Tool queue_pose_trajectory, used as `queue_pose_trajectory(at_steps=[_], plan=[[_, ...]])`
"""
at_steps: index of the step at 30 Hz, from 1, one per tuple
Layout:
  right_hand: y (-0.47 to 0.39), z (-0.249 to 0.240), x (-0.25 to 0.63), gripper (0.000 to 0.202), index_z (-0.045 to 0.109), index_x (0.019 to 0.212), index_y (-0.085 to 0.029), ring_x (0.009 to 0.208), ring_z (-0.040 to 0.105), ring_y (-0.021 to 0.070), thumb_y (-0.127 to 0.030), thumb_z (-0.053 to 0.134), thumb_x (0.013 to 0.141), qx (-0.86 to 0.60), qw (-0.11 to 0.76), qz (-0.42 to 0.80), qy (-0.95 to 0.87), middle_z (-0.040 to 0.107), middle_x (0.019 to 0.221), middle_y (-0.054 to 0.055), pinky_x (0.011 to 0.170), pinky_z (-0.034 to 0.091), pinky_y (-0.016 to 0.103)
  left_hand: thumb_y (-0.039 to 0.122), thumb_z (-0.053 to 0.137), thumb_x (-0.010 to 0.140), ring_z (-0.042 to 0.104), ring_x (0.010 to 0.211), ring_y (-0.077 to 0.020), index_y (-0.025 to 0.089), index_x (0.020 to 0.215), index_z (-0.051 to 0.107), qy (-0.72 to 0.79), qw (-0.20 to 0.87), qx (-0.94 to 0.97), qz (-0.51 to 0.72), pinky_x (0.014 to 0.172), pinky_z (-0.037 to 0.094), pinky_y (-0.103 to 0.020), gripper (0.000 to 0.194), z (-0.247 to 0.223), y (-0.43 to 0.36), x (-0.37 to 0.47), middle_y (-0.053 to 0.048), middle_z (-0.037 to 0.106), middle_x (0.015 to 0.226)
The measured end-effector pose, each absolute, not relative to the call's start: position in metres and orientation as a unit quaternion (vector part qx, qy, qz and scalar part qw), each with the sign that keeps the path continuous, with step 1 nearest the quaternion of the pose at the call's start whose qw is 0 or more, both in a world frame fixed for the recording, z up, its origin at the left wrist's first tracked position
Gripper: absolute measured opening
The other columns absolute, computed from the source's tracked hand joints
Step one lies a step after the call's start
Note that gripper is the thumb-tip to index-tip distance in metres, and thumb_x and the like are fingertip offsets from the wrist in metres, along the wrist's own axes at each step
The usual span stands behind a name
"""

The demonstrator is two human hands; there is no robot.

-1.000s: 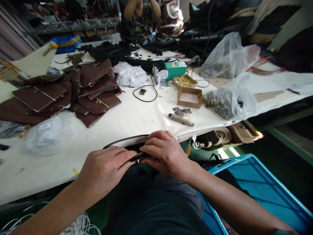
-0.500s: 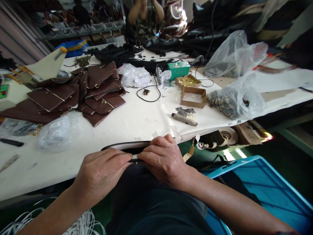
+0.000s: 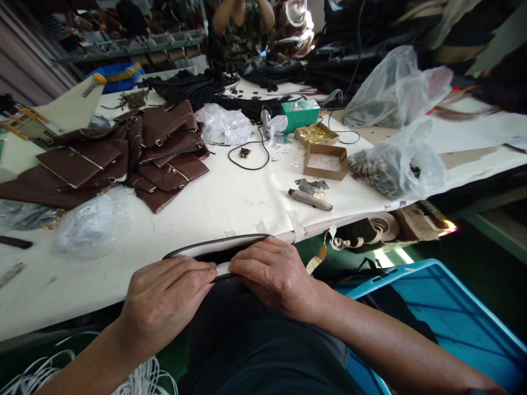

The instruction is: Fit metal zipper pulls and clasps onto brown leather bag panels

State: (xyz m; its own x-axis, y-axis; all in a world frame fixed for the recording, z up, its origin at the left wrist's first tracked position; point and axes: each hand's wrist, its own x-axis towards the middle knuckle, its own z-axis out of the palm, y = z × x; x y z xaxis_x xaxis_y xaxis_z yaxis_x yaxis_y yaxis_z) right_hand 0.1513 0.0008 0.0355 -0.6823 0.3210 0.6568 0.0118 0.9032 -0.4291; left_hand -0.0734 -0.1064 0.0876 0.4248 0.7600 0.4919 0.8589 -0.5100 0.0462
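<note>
Since the frame a second ago, both hands have slid a little lower in the picture and the black strap (image 3: 214,245) now bows up into a wider flat loop above the knuckles, its top edge lying along the near rim of the white table (image 3: 214,203).

The left hand (image 3: 164,299) and right hand (image 3: 276,274) meet at lower centre, fingertips nearly touching. Each is pinched on the strap, the left thumb and forefinger clamping it from the left, the right fingers pressing it from the right.

The strap's long axis runs left to right across the frame, so it lies straight between the two grips, with the loop rising just above them toward the table. Both hands are equally close; the free curved end trails to the left, nearer the left hand.

Brown leather pieces (image 3: 160,148) lie at upper left, a blue crate (image 3: 444,318) at lower right.
</note>
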Motion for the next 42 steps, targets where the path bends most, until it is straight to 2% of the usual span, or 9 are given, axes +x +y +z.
queue_pose_trajectory(at_steps=[5, 10, 16, 22, 25, 30, 33, 37, 42], plan=[[0.004, 0.028, 0.139, 0.02, 0.069, 0.116, -0.019, 0.085, 0.073, 0.0177, -0.01, 0.059, 0.102, -0.072, 0.42, 0.215, -0.879, 0.081, 0.098, 0.005, 0.08, 0.051, 0.035, 0.008, 0.077, 0.093, 0.079, 0.082, -0.0159, 0.018, 0.098, 0.067, -0.489, 0.12, -0.834, -0.224, 0.08, 0.063, -0.031, 0.015, 0.093, -0.11, -0.078, -0.001, 0.081, 0.089], [-0.003, 0.037, 0.128, 0.024, 0.069, 0.122, -0.023, 0.128, 0.068, 0.0287, -0.025, 0.075, 0.098, -0.125, 0.509, 0.235, -0.819, 0.078, 0.12, 0.011, 0.103, 0.054, 0.045, 0.006, 0.072, 0.095, 0.077, 0.089, -0.0219, 0.018, 0.106, 0.069, -0.51, 0.172, -0.819, -0.197, 0.08, 0.061, -0.037, 0.017, 0.111, -0.121, -0.089, -0.007, 0.082, 0.099], [-0.023, 0.042, 0.114, 0.016, 0.072, 0.097, -0.024, 0.105, 0.071, 0.0261, -0.036, 0.082, 0.093, -0.247, 0.549, 0.423, -0.677, 0.076, 0.099, 0.007, 0.098, 0.056, 0.043, 0.008, 0.075, 0.091, 0.069, 0.072, -0.0223, 0.02, 0.1, 0.07, -0.514, 0.292, -0.798, -0.118, 0.063, 0.048, -0.037, 0.016, 0.122, -0.129, -0.098, -0.002, 0.076, 0.083], [-0.035, 0.022, 0.086, 0.044, 0.074, 0.107, -0.021, 0.097, 0.067, 0.0215, -0.055, 0.087, 0.082, -0.244, 0.418, 0.675, -0.557, 0.074, 0.102, 0.004, 0.092, 0.053, 0.035, 0.01, 0.075, 0.092, 0.058, 0.064, -0.0215, 0.022, 0.089, 0.068, -0.527, 0.317, -0.784, -0.084, 0.06, 0.039, -0.039, 0.014, 0.111, -0.13, -0.086, -0.001, 0.068, 0.072], [-0.042, 0.008, 0.075, 0.047, 0.073, 0.098, -0.021, 0.081, 0.06, 0.0182, -0.062, 0.086, 0.08, -0.231, 0.39, 0.766, -0.455, 0.066, 0.084, 0.0, 0.078, 0.05, 0.031, 0.01, 0.071, 0.095, 0.059, 0.064, -0.0217, 0.021, 0.089, 0.069, -0.531, 0.306, -0.787, -0.072, 0.061, 0.04, -0.04, 0.012, 0.099, -0.127, -0.072, -0.001, 0.068, 0.072], [-0.047, -0.012, 0.084, 0.036, 0.074, 0.089, -0.02, 0.08, 0.057, 0.0171, -0.055, 0.082, 0.085, -0.241, 0.389, 0.803, -0.38, 0.064, 0.082, 0.0, 0.08, 0.048, 0.03, 0.008, 0.062, 0.098, 0.074, 0.092, -0.0301, 0.011, 0.11, 0.076, -0.51, 0.235, -0.827, -0.037, 0.094, 0.054, -0.051, 0.019, 0.077, -0.135, -0.047, -0.013, 0.081, 0.099], [-0.046, -0.031, 0.097, 0.036, 0.073, 0.084, -0.019, 0.077, 0.056, 0.016, -0.053, 0.082, 0.084, -0.263, 0.391, 0.811, -0.346, 0.065, 0.079, 0.0, 0.079, 0.047, 0.029, 0.017, 0.059, 0.1, 0.073, 0.113, -0.0372, 0.002, 0.12, 0.076, -0.479, 0.184, -0.858, 0.01, 0.122, 0.039, -0.062, 0.03, 0.064, -0.146, -0.035, -0.022, 0.08, 0.116], [-0.045, -0.062, 0.111, 0.04, 0.07, 0.079, -0.017, 0.066, 0.053, 0.0129, -0.051, 0.091, 0.073, -0.31, 0.371, 0.829, -0.279, 0.064, 0.072, -0.002, 0.068, 0.043, 0.028, 0.03, 0.063, 0.099, 0.075, 0.107, -0.0352, 0.0, 0.121, 0.078, -0.43, 0.152, -0.888, 0.059, 0.128, 0.037, -0.056, 0.04, 0.047, -0.143, -0.028, -0.023, 0.082, 0.112], [-0.044, -0.086, 0.118, 0.05, 0.065, 0.077, -0.017, 0.065, 0.059, 0.0123, -0.045, 0.101, 0.057, -0.344, 0.364, 0.852, -0.152, 0.068, 0.073, -0.002, 0.069, 0.047, 0.028, 0.015, 0.061, 0.093, 0.077, 0.101, -0.03, 0.002, 0.119, 0.079, -0.312, 0.158, -0.932, 0.093, 0.126, 0.04, -0.05, 0.034, 0.029, -0.11, -0.025, -0.02, 0.083, 0.107]])
